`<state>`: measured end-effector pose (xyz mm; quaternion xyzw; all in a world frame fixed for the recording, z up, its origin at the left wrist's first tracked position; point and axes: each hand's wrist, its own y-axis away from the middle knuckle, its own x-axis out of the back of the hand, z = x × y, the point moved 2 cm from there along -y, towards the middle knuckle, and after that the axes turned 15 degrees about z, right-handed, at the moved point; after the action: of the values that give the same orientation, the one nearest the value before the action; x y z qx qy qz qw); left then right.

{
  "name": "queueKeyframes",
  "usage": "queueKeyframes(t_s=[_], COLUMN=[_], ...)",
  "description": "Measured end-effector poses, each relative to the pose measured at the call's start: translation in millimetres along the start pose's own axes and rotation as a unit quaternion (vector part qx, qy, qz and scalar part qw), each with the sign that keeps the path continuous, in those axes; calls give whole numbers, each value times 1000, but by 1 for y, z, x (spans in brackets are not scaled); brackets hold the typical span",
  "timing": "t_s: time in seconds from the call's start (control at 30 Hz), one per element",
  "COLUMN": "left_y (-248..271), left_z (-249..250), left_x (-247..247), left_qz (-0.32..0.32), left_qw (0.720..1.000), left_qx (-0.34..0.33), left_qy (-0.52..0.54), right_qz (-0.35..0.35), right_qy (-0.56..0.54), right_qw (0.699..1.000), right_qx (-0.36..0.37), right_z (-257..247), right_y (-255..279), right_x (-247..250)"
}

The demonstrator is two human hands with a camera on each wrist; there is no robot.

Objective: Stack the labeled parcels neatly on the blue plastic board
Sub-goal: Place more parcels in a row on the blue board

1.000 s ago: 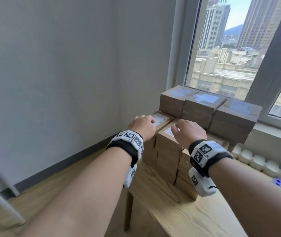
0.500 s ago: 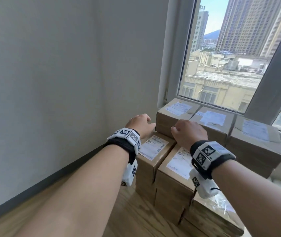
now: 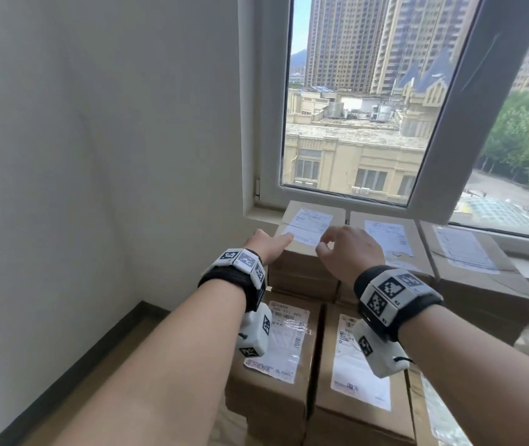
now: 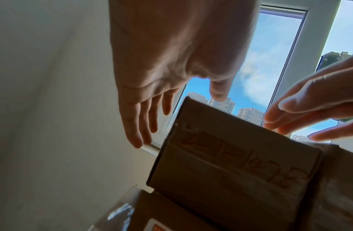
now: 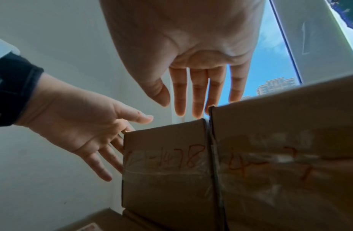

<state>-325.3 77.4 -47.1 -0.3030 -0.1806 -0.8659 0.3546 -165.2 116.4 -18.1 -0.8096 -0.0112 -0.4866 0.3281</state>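
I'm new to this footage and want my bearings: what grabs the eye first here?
Two bare hands reach over brown cardboard parcels: the left hand at the left edge of the top left parcel, the right hand over its top. Both are open, fingers straight, gripping nothing. Behind them a large window shows tall buildings, with more labeled parcels stacked lower in front.

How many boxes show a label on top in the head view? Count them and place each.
5 boxes: back-left box, back-middle box and back-right box under the window; front-left box and front-middle box lower down. More may be hidden beneath.
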Motion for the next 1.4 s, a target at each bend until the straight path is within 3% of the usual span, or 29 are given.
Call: queueKeyframes(t_s=[0.33,0.5,0.83,1.17,1.27,1.4], left_y=[-22,-7,-10,-10,-4,13], left_z=[-5,-4,-9,6,13,21], left_x=[-14,-6,4,54,50,31], left_qz=[-130,-159,-125,-48,-58,-88], left_qw=[987,979,958,936,923,904], left_qx=[50,70,116,28,22,-22], left_qy=[83,106,231,347,379,419], right_qz=[12,14,10,51,59,64], right_qy=[35,42,3,-41,-62,-171], right_qw=[999,998,999,995,991,969], right_qx=[-38,-39,-45,-75,-99,-168], right_z=[1,0,-13,-19,-15,0], right_y=[-2,-1,0,-4,-2,8], right_x=[-17,-16,-9,30,45,61])
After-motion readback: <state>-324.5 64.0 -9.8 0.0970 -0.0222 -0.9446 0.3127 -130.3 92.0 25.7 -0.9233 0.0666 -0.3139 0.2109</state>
